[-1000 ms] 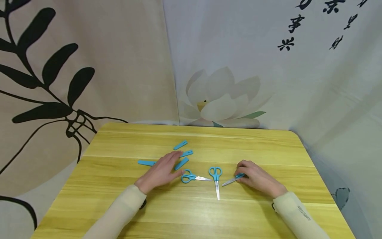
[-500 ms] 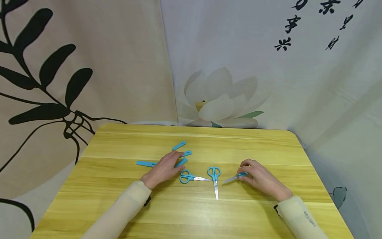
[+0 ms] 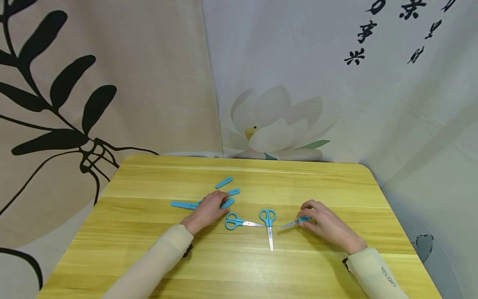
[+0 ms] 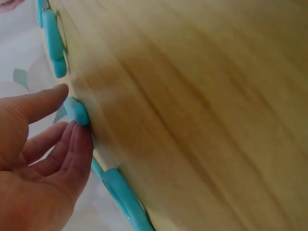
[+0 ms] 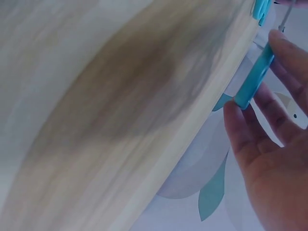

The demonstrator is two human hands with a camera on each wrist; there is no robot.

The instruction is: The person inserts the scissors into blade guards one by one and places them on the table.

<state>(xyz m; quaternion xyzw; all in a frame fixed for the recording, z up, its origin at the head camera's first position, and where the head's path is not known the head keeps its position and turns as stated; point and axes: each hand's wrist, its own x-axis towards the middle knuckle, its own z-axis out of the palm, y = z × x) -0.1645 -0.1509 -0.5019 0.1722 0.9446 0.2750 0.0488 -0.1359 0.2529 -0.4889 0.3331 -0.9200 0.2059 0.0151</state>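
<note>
My left hand [image 3: 210, 209] curls its thumb and fingers round a blue scissors cap [image 3: 228, 203] at the table; its rounded end [image 4: 79, 115] shows between thumb and fingertips in the left wrist view. My right hand [image 3: 326, 222] pinches small scissors by their blue handle [image 5: 255, 79], blades [image 3: 289, 224] pointing left towards the middle. Between the hands lie two uncovered pairs: one scissors [image 3: 239, 221] with blades to the right, another scissors [image 3: 269, 228] with blades towards me. Left of my left hand, blue scissors in a cap [image 3: 183, 204] are partly covered by it.
Two more blue caps lie beyond my left hand: one cap [image 3: 224, 182] farther back, another cap [image 3: 234, 192] right by the fingers. The wooden table [image 3: 317, 178] has rounded far corners, and a printed curtain [image 3: 179, 83] hangs behind it.
My left hand has shifted right and closed in on the nearest cap, uncovering more of the capped scissors. My right hand, still pinching its scissors, has moved slightly right.
</note>
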